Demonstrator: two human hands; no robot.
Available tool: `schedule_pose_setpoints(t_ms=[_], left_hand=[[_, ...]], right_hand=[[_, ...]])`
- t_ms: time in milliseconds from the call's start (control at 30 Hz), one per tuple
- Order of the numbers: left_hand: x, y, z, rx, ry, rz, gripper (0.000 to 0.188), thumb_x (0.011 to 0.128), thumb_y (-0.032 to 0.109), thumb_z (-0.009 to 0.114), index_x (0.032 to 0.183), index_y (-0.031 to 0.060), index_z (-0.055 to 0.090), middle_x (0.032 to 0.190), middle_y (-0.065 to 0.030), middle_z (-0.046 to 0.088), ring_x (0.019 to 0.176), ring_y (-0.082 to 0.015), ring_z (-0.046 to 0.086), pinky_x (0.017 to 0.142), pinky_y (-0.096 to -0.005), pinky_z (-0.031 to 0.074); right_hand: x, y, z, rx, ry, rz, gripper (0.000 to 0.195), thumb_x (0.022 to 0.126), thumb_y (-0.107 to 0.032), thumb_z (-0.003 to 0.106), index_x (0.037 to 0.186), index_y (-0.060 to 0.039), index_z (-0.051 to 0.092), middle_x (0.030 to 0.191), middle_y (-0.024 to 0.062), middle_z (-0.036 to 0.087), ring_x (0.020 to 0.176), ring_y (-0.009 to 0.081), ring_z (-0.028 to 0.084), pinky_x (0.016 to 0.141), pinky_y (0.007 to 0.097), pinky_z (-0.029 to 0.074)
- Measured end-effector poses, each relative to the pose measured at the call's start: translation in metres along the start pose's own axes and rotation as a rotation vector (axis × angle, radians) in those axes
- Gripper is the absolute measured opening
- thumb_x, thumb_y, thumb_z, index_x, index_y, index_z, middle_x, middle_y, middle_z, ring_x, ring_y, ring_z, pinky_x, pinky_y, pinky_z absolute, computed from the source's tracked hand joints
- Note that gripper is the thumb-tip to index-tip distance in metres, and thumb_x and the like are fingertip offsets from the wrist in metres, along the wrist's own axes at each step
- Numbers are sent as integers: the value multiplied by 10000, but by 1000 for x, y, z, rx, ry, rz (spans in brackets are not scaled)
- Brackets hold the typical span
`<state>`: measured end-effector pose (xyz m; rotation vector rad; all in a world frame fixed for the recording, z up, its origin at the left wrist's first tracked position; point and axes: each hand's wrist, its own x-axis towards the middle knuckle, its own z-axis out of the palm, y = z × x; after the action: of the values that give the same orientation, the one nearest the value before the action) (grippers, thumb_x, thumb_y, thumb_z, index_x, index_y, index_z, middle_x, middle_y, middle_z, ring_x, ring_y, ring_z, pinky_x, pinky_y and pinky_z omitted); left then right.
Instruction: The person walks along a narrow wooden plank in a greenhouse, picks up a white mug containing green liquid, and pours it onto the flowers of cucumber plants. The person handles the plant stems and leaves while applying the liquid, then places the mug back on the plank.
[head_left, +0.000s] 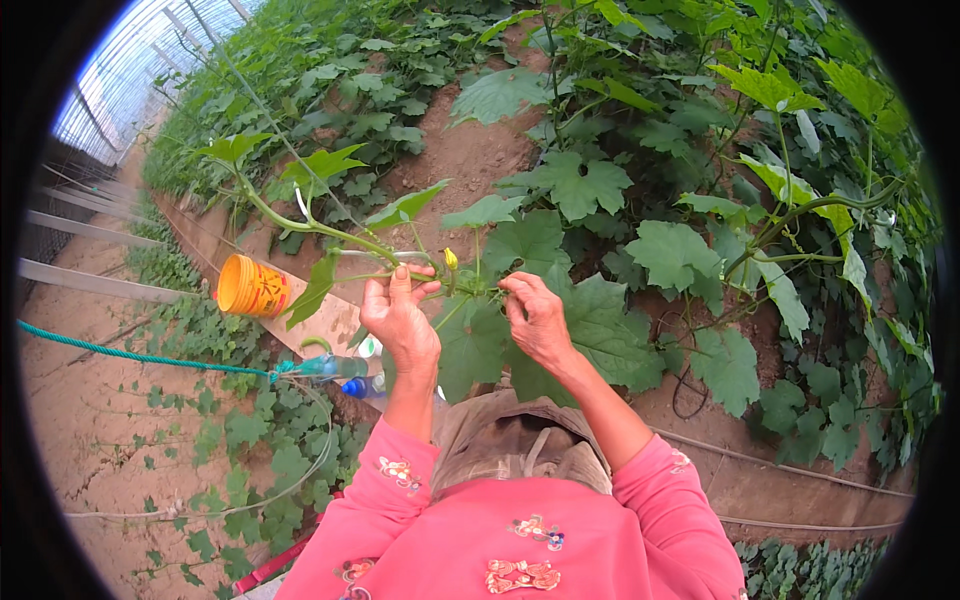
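Note:
My left hand (403, 319) pinches a green vine stem (341, 236) between thumb and fingers, in front of my chest. A yellow flower bud (450, 259) rises from the vine just right of those fingers. My right hand (535, 316) is level with the left, its fingertips drawn together beside the leafy shoot. Whether a thin stem or tendril lies between them is too small to tell. Broad lobed leaves (607, 326) spread below and behind both hands. Farther left on the vine, a white strip (301, 202) sits against the stem near a taut string (270, 124).
An orange bucket (251, 285) stands on a board (334, 319) at left. Nearer are a clear bottle (330, 367) and a blue-capped bottle (364, 387). Green rope (150, 351) crosses the left side. Dense vines (720, 262) fill the right; bare soil (457, 154) runs between rows.

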<state>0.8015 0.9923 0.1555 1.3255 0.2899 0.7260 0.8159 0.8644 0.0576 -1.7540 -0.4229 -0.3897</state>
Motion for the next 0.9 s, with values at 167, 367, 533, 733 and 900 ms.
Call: schedule_pose_setpoints(t_ms=[167,367,533,733,900], left_hand=[[-5,5,-8,-6,17,11,74,835,38,470,801,-26,485,730,-127,563,641,-209,586,511,-287,516],[0,5,-18,-8,69,-9,88,824,49,496,796,-32,475,732,-124,557,673,-203,577,525,-291,509],[-1,6,-11,-25,48,-5,86,823,48,495,796,-32,475,737,-126,559,669,-201,578,524,-294,509],[11,0,-26,1,79,-4,77,826,41,484,803,-32,475,746,-126,558,666,-208,575,532,-295,515],[3,-1,-12,-41,12,-16,65,840,35,455,842,-26,477,763,-118,555,683,-216,583,552,-303,518]], right_hand=[[-13,34,45,-325,-105,-98,262,650,9,524,903,-52,551,897,115,545,738,267,543,632,336,450],[-11,48,48,-437,-91,-305,195,617,-43,542,812,-45,526,834,74,529,721,214,523,583,315,396],[-7,51,52,-523,-83,-402,150,623,-44,533,771,-39,510,855,80,541,708,206,522,589,309,392],[-11,31,24,-246,101,-264,138,664,-5,529,792,-23,480,852,111,552,731,237,540,652,330,427],[-21,-14,7,1210,-15,850,85,808,-74,514,791,-48,436,678,63,490,584,147,487,558,315,418]])
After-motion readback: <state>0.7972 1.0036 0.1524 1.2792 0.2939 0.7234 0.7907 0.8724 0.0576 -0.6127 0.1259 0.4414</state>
